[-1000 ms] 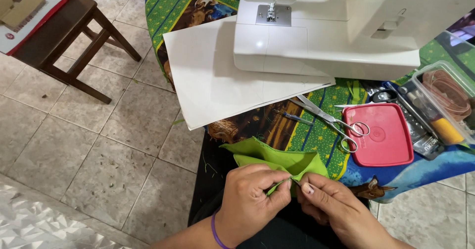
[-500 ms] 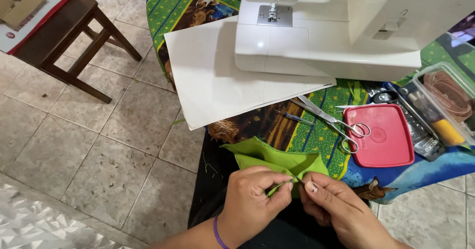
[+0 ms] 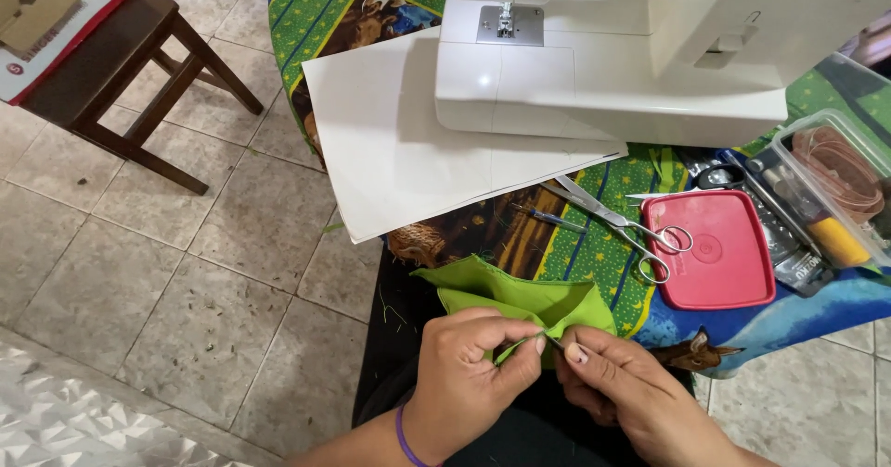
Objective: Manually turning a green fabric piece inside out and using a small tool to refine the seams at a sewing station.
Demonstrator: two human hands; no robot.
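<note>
Cloth [image 3: 520, 302], bright green and folded, sits right at the near edge of the counter [image 3: 594, 253], half over the lip and half above my lap. My left hand [image 3: 469, 374] is pinched shut on a fold of it, thumb against forefinger. My right hand [image 3: 617, 388] is closed too, fingertips gripping something thin and dark at the same spot; too small for me to tell what. The two hands are touching at the pinch.

Room to move: open tiled floor [image 3: 186, 272] on my left, with a dark wooden stool [image 3: 130, 68] well apart up in the corner. On top of the stool lies a flat box [image 3: 42, 26], brown cardboard with a white and red side. The counter itself is crowded. The white sewing machine [image 3: 603, 68] fills the far side, standing on a big white sheet [image 3: 399, 151] that overhangs the counter's left edge. Scissors [image 3: 617, 221] lie just beyond the cloth, beside a square red lid [image 3: 719, 249]. At the right edge stands a clear plastic tub [image 3: 835, 188] with pinkish tape coiled inside.

The cloth's long axis runs left to right along the counter edge, its folded point aimed toward my hands.
</note>
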